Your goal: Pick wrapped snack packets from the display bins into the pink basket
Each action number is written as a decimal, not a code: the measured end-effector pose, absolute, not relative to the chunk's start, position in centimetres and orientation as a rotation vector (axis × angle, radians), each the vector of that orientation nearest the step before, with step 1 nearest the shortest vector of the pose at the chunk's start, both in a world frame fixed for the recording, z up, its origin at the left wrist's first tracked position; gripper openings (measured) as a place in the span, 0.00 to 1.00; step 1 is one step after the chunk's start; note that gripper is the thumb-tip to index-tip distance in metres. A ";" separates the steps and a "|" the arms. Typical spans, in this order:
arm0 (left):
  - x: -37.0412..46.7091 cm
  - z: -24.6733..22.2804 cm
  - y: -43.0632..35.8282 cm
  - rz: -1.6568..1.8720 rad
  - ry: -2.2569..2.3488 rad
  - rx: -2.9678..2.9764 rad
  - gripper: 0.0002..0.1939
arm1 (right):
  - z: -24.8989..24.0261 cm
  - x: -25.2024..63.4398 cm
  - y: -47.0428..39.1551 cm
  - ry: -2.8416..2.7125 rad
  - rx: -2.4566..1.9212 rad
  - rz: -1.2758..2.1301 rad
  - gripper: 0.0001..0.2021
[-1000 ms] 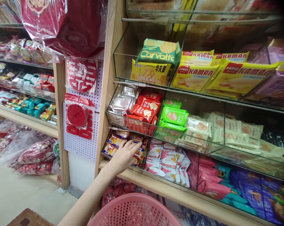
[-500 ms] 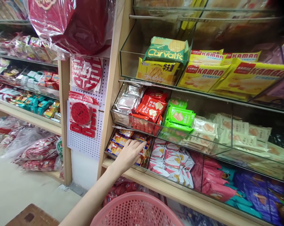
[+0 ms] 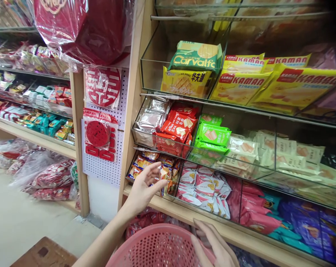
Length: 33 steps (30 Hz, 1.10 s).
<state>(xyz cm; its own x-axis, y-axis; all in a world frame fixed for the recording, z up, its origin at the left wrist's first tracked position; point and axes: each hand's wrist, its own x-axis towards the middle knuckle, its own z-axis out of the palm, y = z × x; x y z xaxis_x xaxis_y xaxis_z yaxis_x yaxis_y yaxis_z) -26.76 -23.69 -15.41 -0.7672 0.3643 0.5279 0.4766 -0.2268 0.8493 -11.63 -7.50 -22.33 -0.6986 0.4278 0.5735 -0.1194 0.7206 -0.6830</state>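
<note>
My left hand (image 3: 145, 187) is open before the lowest bin, thumb and fingers apart and palm turned sideways, with nothing visible in it. Behind it lie small snack packets (image 3: 141, 163) in blue, yellow and orange wrappers, partly hidden by the fingers. At the bottom, my right hand (image 3: 216, 248) is open at the right rim of a pink perforated plastic basket (image 3: 156, 237). Its thumb and fingers are spread on either side of the rim; whether they touch it I cannot tell. White and pink packets (image 3: 205, 185) fill the neighbouring bin.
Clear-fronted bins above hold red packets (image 3: 177, 124), green packets (image 3: 214, 135) and yellow KAMAN packs (image 3: 240, 87). Red decorations hang on a white pegboard (image 3: 116, 148). Bagged goods (image 3: 53, 178) lie under the left shelf. A brown box (image 3: 42, 254) stands on the floor.
My left hand has drawn back from the blue and yellow packets and turned from palm down to sideways. My right hand has come into view at the basket's right rim.
</note>
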 end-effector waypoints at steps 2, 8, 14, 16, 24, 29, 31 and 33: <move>-25.4 -16.0 -23.6 -2.557 -1.936 -1.025 0.27 | -21.5 -12.4 -8.6 -2.215 -0.203 0.838 0.22; -23.6 -19.0 -22.0 -3.152 -1.984 -0.903 0.24 | -21.9 -14.3 -10.5 -2.276 -0.137 0.529 0.32; -23.8 -19.9 -21.7 -3.218 -1.913 -0.885 0.18 | -22.6 -14.6 -9.9 -2.324 -0.103 0.778 0.19; -23.8 -19.6 -22.0 -3.189 -1.986 -0.931 0.17 | -21.9 -14.3 -9.5 -2.340 -0.158 1.018 0.17; -24.2 -19.2 -23.1 -3.033 -2.241 -1.404 0.14 | -18.9 -13.5 -8.8 -2.263 -0.111 2.015 0.19; -25.8 -20.0 -24.2 -2.930 -2.475 -1.373 0.13 | -18.6 -14.2 -8.3 -2.555 -0.097 1.702 0.19; -26.5 -20.1 -24.8 -2.906 -2.530 -1.344 0.14 | -17.6 -15.0 -7.8 -2.607 -0.106 1.389 0.17; -27.2 -20.2 -25.4 -2.891 -2.558 -1.344 0.14 | -16.3 -16.2 -7.5 -2.598 -0.059 1.120 0.15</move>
